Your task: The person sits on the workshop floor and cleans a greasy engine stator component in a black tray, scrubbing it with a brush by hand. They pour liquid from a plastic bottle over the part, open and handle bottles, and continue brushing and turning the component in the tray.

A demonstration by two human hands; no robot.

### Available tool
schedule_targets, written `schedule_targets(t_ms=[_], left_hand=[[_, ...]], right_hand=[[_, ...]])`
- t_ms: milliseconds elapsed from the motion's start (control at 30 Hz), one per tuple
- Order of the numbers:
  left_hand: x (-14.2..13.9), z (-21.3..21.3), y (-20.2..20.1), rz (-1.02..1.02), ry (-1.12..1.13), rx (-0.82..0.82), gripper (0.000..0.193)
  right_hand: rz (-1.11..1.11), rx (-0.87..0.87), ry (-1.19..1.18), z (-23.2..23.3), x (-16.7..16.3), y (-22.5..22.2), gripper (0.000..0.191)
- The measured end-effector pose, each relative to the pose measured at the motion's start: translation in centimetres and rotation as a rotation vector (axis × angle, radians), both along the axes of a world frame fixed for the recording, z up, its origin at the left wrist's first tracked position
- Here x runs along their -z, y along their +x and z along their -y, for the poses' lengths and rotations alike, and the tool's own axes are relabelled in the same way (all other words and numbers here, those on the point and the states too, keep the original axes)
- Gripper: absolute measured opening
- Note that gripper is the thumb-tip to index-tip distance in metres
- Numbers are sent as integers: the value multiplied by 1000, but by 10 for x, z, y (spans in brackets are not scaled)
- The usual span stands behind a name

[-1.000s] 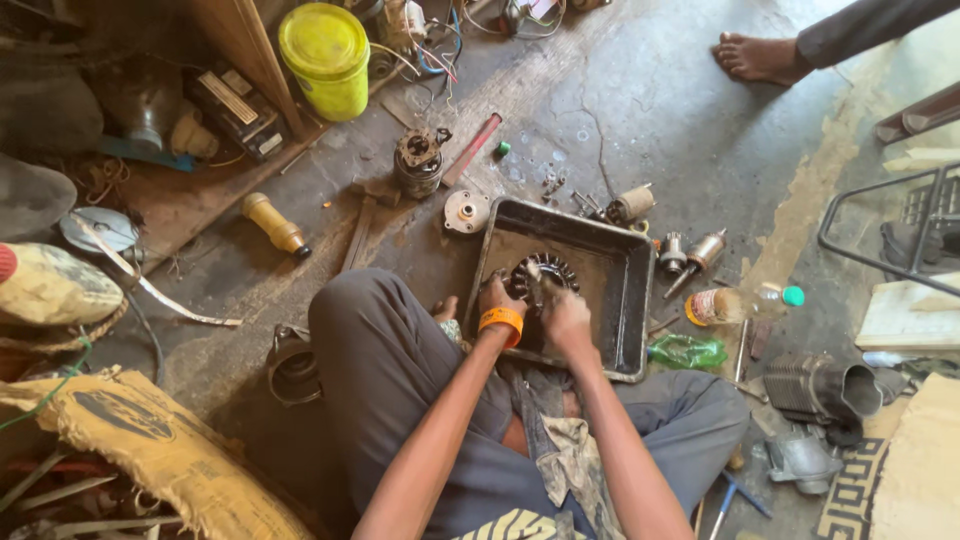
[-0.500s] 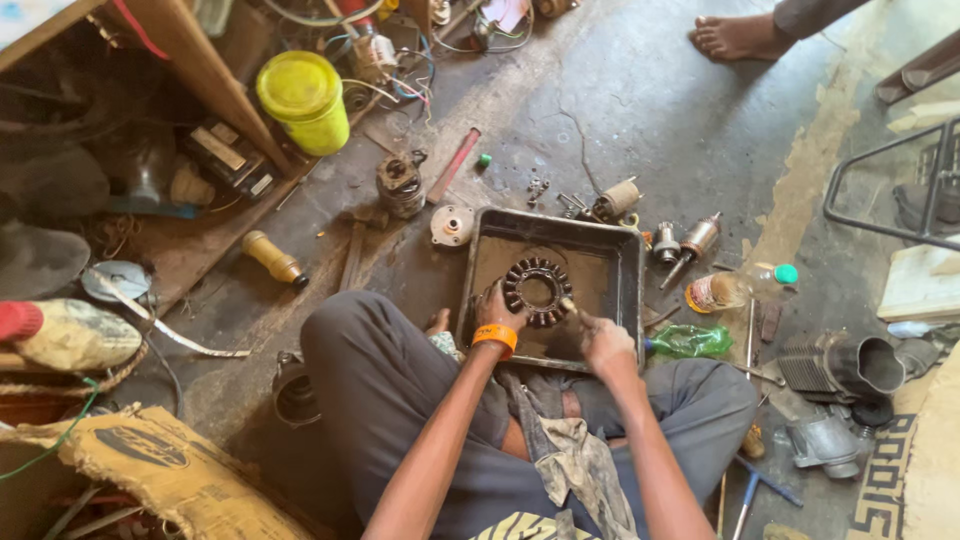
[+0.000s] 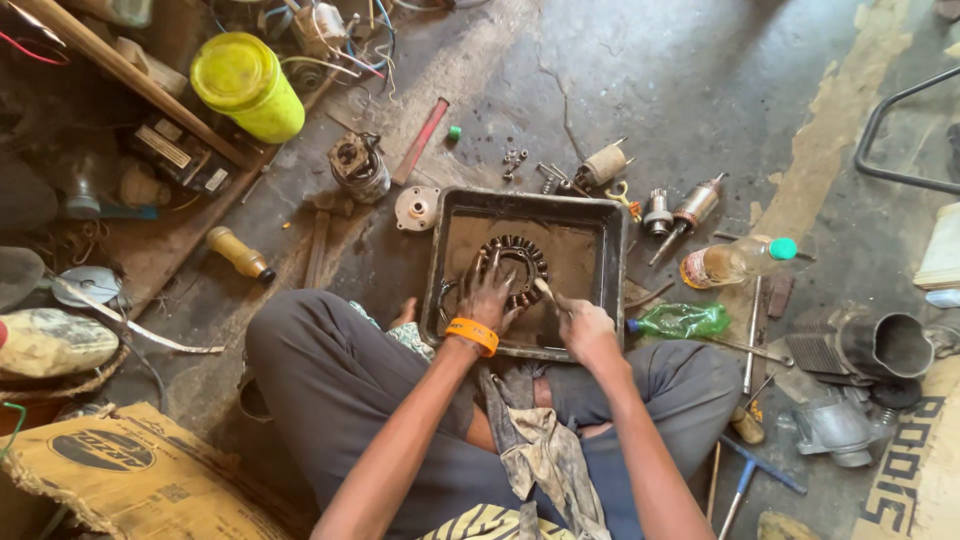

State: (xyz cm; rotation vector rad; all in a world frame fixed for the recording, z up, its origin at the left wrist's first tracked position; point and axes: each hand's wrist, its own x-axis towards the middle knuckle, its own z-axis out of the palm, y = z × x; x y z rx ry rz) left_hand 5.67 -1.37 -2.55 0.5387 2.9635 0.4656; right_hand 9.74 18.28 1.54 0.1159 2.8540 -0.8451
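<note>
Stator ring [image 3: 515,262], a round metal part with copper windings, lies inside a dark square metal tray [image 3: 600,215] on the concrete floor [image 3: 700,90], right in front of the seated person's crossed legs. The left hand [image 3: 487,295], with an orange wristband [image 3: 472,334] on the wrist, rests on the near left side of the ring with its fingers spread over the windings. The right hand [image 3: 585,330] is closed around a small brush [image 3: 545,292], whose pale tip points toward the ring's near right edge; whether the tip touches the ring cannot be told.

A dirty rag [image 3: 540,450] lies across the person's lap. Just right of the tray are a clear plastic bottle with a green cap [image 3: 735,262] and a crumpled green bottle [image 3: 680,320]. Beyond the tray's far right corner lie a small motor shaft [image 3: 690,210] and some loose bolts [image 3: 515,160]. To the left of the tray sit a round metal end cap [image 3: 416,208] and a small motor housing [image 3: 355,165]. A yellow plastic jar [image 3: 245,85] stands farther off to the upper left, and a yellow-handled screwdriver [image 3: 238,252] lies on the floor well left of the tray.
</note>
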Motion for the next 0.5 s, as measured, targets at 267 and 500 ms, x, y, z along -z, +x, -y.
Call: schedule_targets(t_ms=[267, 500], left_hand=[[19, -8, -5, 68, -89, 4, 63], [33, -24, 0, 106, 83, -329, 63]], right_hand=[[-223, 16, 68, -3, 8, -67, 49], [-253, -22, -57, 8, 23, -32, 39]])
